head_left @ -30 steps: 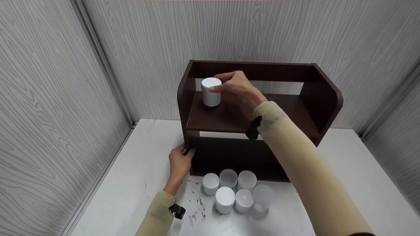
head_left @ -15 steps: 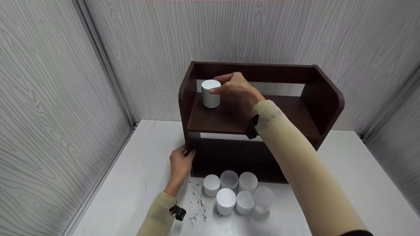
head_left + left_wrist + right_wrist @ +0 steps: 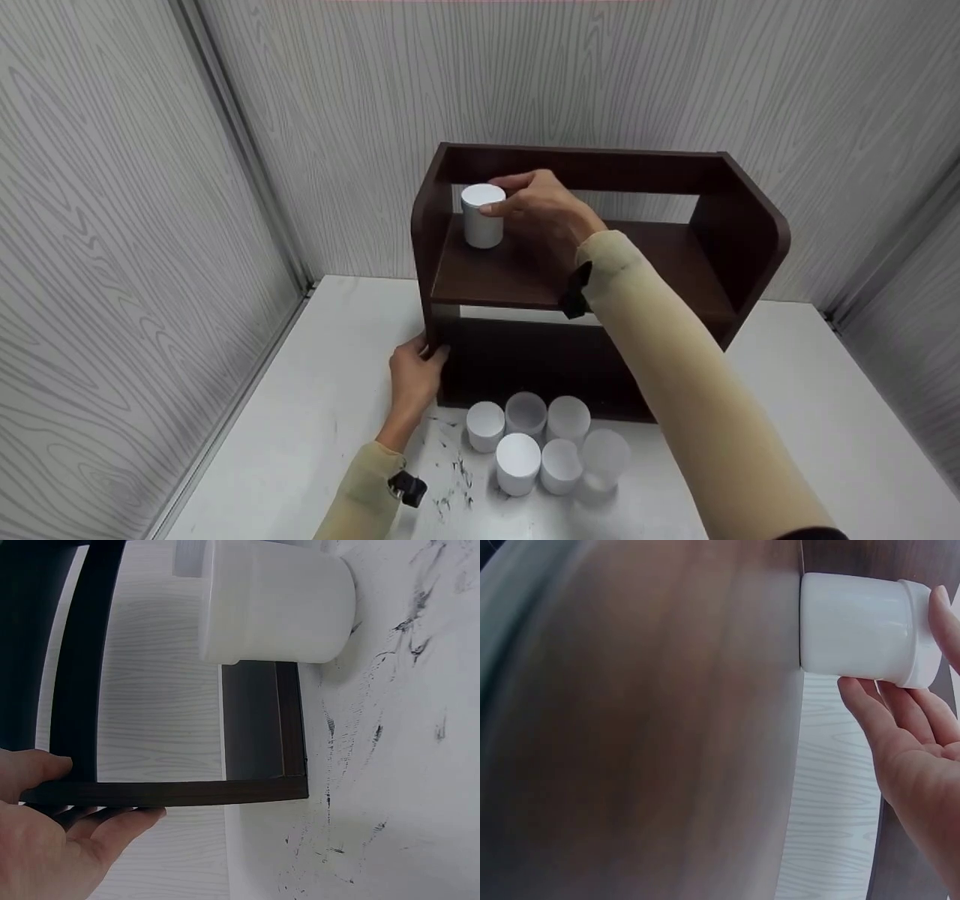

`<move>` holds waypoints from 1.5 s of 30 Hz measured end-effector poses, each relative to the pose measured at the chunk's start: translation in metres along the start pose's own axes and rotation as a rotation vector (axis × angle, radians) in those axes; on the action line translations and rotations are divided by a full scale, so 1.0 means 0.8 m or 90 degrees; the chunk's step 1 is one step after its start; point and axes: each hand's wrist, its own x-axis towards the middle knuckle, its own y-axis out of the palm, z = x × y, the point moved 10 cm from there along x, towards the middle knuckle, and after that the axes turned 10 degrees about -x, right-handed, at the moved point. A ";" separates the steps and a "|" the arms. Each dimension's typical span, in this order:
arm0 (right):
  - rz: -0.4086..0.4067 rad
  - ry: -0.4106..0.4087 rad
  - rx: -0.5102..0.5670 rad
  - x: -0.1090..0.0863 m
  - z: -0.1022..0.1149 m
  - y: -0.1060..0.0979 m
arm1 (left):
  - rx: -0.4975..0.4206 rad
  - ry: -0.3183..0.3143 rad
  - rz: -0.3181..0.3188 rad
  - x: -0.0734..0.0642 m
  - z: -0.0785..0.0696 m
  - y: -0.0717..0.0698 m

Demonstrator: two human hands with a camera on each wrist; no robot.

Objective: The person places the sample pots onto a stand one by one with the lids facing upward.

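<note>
On the upper board of a dark brown wooden desk shelf (image 3: pixel 630 247) stands a white lidded jar (image 3: pixel 482 225), near the left side panel. My right hand (image 3: pixel 547 199) holds this jar by its lid, thumb on the near side and fingers behind. In the right wrist view, the jar (image 3: pixel 855 626) has its base against the board, with the thumb at the lid. Lower down, my left hand (image 3: pixel 412 375) grips the edge of the left side panel. The left wrist view shows the left hand (image 3: pixel 56 847) with thumb and fingers on opposite faces of the panel (image 3: pixel 180 793).
Several white and translucent jars stand together on the white table (image 3: pixel 337 390) before the shelf, among them a white lidded jar (image 3: pixel 517 465) and a translucent one (image 3: pixel 605 454). Dark scuff marks lie left of them. Wood-grain walls (image 3: pixel 360 135) enclose the table.
The shelf and jars appear slightly lower in the head view. Both hands keep their holds; the white jar stays at the same spot on the upper board.
</note>
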 end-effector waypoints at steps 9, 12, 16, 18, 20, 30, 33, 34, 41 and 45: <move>0.026 -0.009 -0.104 -0.012 0.010 -0.009 | 0.002 0.006 0.004 0.002 0.002 0.003; 0.008 -0.023 -0.144 -0.023 0.017 -0.020 | 0.003 0.006 0.005 0.003 0.002 0.002; -0.028 -0.058 -0.119 -0.041 0.029 -0.036 | 0.006 0.014 0.002 0.005 -0.001 0.003; -0.045 -0.081 -0.108 -0.052 0.035 -0.042 | 0.006 0.018 0.001 0.006 -0.001 0.003; -0.061 -0.107 -0.111 -0.066 0.042 -0.048 | 0.005 0.018 0.004 0.007 -0.001 0.003; -0.113 -0.175 -0.111 -0.156 0.056 -0.050 | -0.003 0.014 0.014 0.011 0.000 0.004; -0.121 -0.192 -0.127 -0.189 0.050 -0.048 | 0.005 0.012 0.011 0.010 0.001 0.002; -0.124 -0.197 -0.134 -0.200 0.047 -0.047 | 0.007 0.011 0.010 0.010 0.001 0.001; -0.143 -0.228 -0.176 -0.262 0.011 -0.043 | 0.019 0.001 -0.004 0.011 0.001 -0.006; -0.171 -0.228 -0.202 -0.290 -0.017 -0.046 | 0.025 0.002 -0.010 0.012 0.002 -0.007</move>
